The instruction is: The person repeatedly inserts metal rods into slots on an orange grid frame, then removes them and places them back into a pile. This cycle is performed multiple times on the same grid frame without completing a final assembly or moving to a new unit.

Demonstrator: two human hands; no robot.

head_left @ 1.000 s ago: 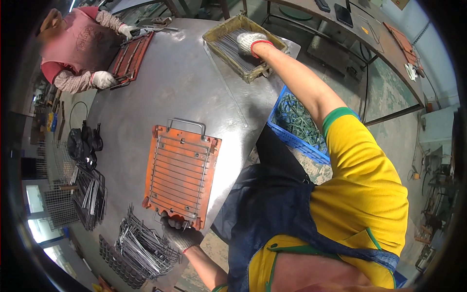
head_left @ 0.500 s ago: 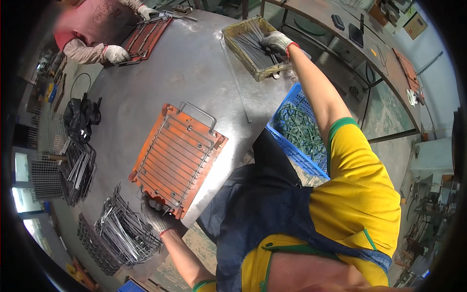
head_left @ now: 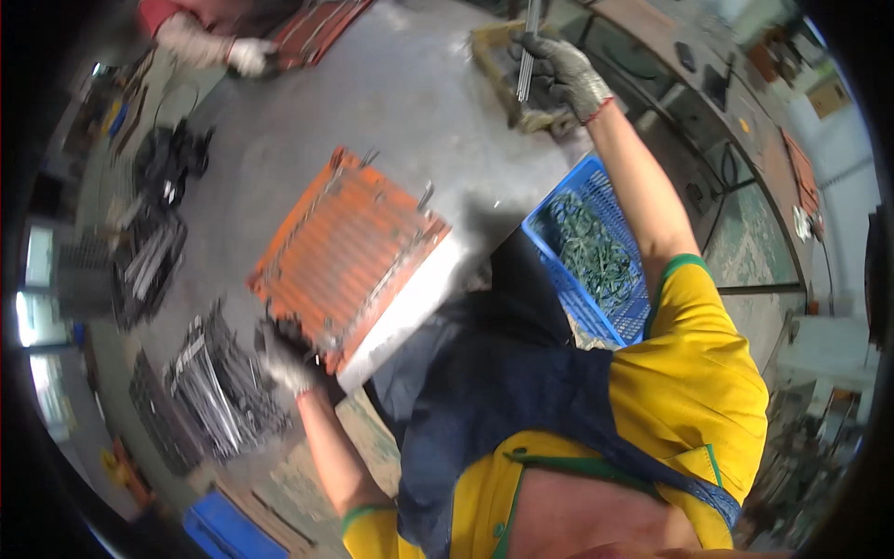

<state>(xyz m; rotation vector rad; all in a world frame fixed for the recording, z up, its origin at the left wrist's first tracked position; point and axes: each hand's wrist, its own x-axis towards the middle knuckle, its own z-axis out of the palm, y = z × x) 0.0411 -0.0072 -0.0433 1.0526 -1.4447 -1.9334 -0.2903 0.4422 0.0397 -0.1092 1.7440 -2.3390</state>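
Over the far end of the table, my right hand (head_left: 570, 76), in a grey-coated glove, is closed round several thin metal rods (head_left: 526, 73), held lengthwise. Beneath it sits a grimy yellow bin (head_left: 489, 58), partly hidden by the hand. An orange jig plate (head_left: 349, 244) lies tilted on the table before me. Blurred wires run across it, with a bent wire handle (head_left: 426, 196) sticking out at its far side. At the plate's near left corner is my gloved left hand (head_left: 284, 354); its fingers are dark and smeared by motion, so their grip does not show.
A blue plastic basket (head_left: 549, 247) of green strips stands right of the table (head_left: 251, 177). Finished-looking wire pieces (head_left: 219, 382) are heaped at the left edge, with more metal pieces (head_left: 149, 256) beyond. A co-worker's gloved hand (head_left: 251, 56) touches another red-orange jig (head_left: 321, 30).
My right hand has come up out of the yellow bin with the rods. My left hand has stayed by the plate's near corner. The whole view has shifted and blurred.
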